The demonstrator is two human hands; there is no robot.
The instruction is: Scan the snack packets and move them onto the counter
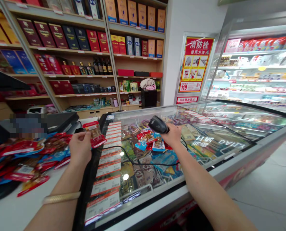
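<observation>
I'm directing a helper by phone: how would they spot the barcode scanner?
Find the glass-topped freezer. Near the pile of red and blue packets on its glass, the right hand holds the barcode scanner. It is black with a rounded head, unlike those packets.

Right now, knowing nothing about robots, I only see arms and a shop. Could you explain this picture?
There's no robot here. A camera worn on a person's head looks forward and down. Their bare left hand holds a red packet; their right hand grips what looks like a black scanner. Below that, red and blue packets lie on a glass-topped chest, with a black cord running across. At the left, a larger pile of packets covers part of a counter.
</observation>
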